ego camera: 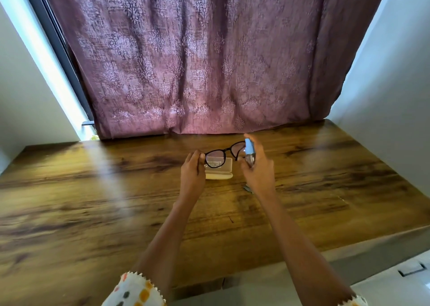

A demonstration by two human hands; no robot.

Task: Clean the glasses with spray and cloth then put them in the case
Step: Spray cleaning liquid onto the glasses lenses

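Observation:
Black-framed glasses [229, 150] are held up above the wooden table, lenses facing me. My left hand [192, 172] pinches their left end. My right hand [258, 169] grips a small spray bottle [250, 151] with a light blue cap, held right beside the glasses' right lens, one finger on top of the cap. Below the glasses an open cream case [220, 172] lies on the table, partly hidden by my left hand. A small dark scrap [247, 187] shows on the table under my right wrist; I cannot tell whether it is the cloth.
The wooden table [93, 201] runs from the near edge to a mauve patterned curtain [197, 61] at the back. White walls close in on both sides. A pale floor or ledge [395, 282] lies at the lower right.

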